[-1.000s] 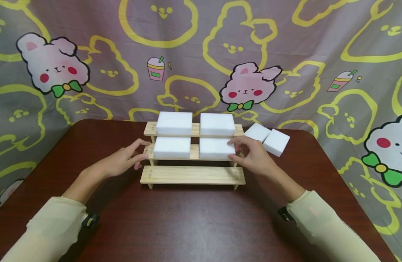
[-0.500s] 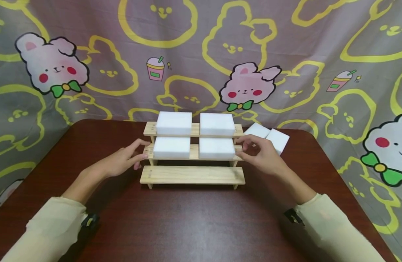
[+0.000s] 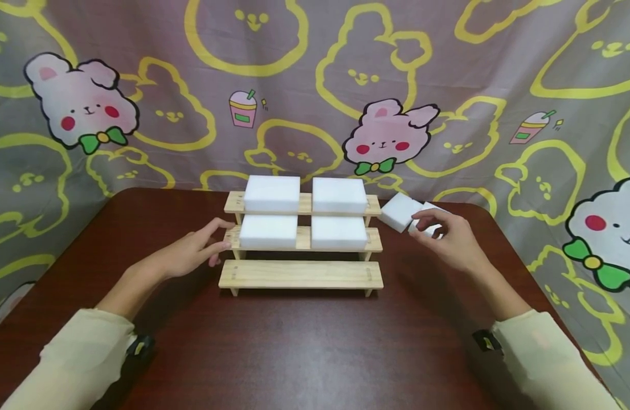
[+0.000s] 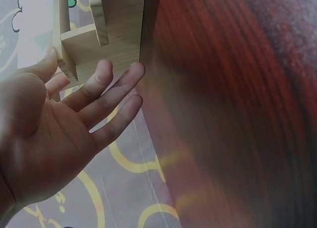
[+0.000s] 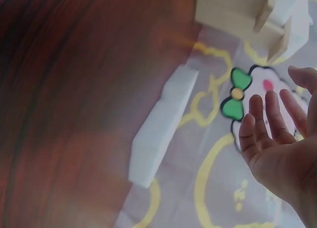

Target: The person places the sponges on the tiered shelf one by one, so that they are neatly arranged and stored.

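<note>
A three-step wooden stand [image 3: 301,274] stands on the dark table. White foam blocks sit in pairs on its top step, left [image 3: 271,196] and right [image 3: 339,196], and on the middle step, left [image 3: 268,231] and right [image 3: 338,233]. My left hand [image 3: 192,250] pinches the left end of the middle step between thumb and index finger; its other fingers extend loosely. My right hand [image 3: 455,242] holds nothing, fingers loosely bent and apart, over the loose foam blocks [image 5: 156,134] right of the stand. It partly hides the nearer one in the head view.
The other loose foam block [image 3: 399,210] lies by the stand's right end. A patterned cloth [image 3: 294,85] hangs behind the wood-grain table [image 3: 305,347]. The stand's lowest step bears nothing.
My right hand has left the right block on the middle step and moved right, to above the loose foam blocks. The left hand has stayed at the stand's left end.
</note>
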A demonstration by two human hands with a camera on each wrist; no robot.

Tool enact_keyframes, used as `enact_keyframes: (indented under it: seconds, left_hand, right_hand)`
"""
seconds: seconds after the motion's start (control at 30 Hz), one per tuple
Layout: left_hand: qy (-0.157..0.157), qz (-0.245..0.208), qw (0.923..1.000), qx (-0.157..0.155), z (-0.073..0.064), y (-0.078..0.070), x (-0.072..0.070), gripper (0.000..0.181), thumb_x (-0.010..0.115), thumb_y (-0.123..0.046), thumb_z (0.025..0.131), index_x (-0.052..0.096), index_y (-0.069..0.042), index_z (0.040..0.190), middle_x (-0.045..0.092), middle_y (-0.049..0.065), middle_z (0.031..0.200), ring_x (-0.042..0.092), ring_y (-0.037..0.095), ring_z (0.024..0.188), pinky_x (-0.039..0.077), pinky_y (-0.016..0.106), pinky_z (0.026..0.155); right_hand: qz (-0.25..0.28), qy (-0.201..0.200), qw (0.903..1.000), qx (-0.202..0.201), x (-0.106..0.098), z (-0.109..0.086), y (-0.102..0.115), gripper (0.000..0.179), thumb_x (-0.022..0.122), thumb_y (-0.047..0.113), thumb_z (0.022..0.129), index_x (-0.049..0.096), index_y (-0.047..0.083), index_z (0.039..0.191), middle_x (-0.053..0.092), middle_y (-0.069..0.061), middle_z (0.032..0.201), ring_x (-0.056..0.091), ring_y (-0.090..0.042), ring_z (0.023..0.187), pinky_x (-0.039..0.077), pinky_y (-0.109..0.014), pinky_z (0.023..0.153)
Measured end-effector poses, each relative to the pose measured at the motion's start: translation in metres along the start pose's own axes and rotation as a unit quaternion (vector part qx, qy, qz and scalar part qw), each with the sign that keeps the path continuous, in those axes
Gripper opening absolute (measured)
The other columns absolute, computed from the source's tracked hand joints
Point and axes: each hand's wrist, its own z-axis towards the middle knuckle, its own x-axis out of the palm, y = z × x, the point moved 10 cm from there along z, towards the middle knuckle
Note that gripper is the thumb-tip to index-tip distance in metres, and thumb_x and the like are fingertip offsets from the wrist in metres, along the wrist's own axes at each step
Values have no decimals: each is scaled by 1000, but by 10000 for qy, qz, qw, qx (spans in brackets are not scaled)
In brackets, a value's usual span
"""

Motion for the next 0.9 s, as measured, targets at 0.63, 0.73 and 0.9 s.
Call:
enact_keyframes:
  seconds: [0.63, 0.73, 0.9]
  left_hand:
    - [42, 4, 10000, -20, 1, 1, 1, 46, 51, -26, 112, 34, -4, 149, 57, 4, 71, 60, 19, 74, 44, 40, 79]
    - [38, 26, 10000, -3, 2, 1, 1, 46, 50, -26, 112, 34, -4, 149, 57, 4, 71, 60, 18, 74, 44, 40, 80]
    - [32, 21, 10000, 8, 1, 0, 1, 45, 51, -26, 112, 35, -4, 148, 57, 4, 71, 60, 17, 74, 45, 40, 81]
  right_hand:
    - [-809, -82, 9957, 435, -16, 8, -52, 34, 81, 14, 91, 71, -3, 119, 73, -24, 114, 62, -31, 83, 44, -18, 65]
    - [-878, -48, 9946, 543, -16, 10, -57, 36, 80, 16, 92, 70, -3, 121, 71, -26, 116, 62, -32, 82, 45, -23, 63]
    - [-993, -5, 9928, 677, -15, 13, -68, 40, 79, 18, 93, 68, -3, 124, 71, -26, 116, 61, -32, 83, 45, -27, 62]
